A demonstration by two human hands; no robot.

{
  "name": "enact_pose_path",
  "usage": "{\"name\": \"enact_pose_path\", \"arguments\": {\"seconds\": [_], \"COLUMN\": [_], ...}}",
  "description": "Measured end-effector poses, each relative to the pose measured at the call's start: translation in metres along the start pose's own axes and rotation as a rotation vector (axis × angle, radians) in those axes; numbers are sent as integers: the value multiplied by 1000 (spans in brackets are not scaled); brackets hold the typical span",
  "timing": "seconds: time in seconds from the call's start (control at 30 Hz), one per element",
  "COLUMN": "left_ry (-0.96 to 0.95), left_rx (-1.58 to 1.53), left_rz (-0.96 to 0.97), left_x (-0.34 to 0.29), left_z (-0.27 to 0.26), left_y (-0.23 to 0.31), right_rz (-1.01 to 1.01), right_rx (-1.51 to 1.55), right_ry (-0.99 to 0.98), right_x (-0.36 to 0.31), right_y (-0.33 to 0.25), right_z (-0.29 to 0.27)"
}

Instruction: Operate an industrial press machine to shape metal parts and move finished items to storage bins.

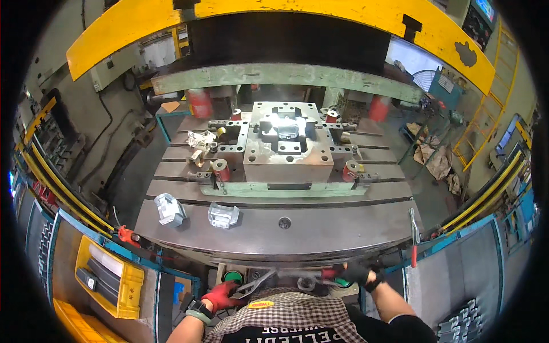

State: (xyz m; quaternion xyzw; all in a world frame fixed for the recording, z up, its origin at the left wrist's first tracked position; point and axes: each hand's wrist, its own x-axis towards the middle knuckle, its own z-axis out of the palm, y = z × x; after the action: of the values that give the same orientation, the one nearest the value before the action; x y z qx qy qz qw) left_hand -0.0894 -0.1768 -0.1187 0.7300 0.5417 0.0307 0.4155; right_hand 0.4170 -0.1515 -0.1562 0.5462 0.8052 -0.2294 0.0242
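My left hand [221, 295], in a red glove, is by the front edge of the press, just below a green push button [233, 277]. Its fingers are stretched out and apart, near the metal prongs of tongs [258, 283]. My right hand [357, 274], in a dark glove, is closed at the tongs' red handle, beside a second green button [343, 282]. The tongs lie across between my hands, partly blurred. Ahead, a steel die block [289, 170] stands on the press bed [320, 231], with a shiny metal part [287, 129] in its cavity.
Two silvery metal parts [170, 210] [223, 215] lie on the bed's front left. The yellow press beam [251, 8] and a pale green plate [286, 74] are above the die. A yellow bin [108, 278] is at left. Red-handled tongs [414, 237] are at the bed's right edge.
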Motion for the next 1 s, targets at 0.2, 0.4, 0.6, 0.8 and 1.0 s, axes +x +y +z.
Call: {"name": "enact_pose_path", "arguments": {"seconds": [0.2, 0.4, 0.6, 0.8, 1.0], "left_ry": [-120, -256, -208, -237, -223], "left_rx": [290, 350, 355, 330, 343], "left_rz": [-92, -159, -100, -101, -115], "left_x": [7, 24, 23, 24, 19], "left_z": [10, 4, 8, 5, -1], "left_y": [6, 11, 3, 3, 17], "right_rz": [192, 264, 222, 180, 155], "right_rx": [197, -38, -56, -80, -4], "right_ry": [6, 98, -79, -3, -79], "right_x": [-53, -42, -38, -36, -40], "right_y": [-52, -53, -50, -36, -35], "right_z": [6, 29, 27, 46, 39]}}
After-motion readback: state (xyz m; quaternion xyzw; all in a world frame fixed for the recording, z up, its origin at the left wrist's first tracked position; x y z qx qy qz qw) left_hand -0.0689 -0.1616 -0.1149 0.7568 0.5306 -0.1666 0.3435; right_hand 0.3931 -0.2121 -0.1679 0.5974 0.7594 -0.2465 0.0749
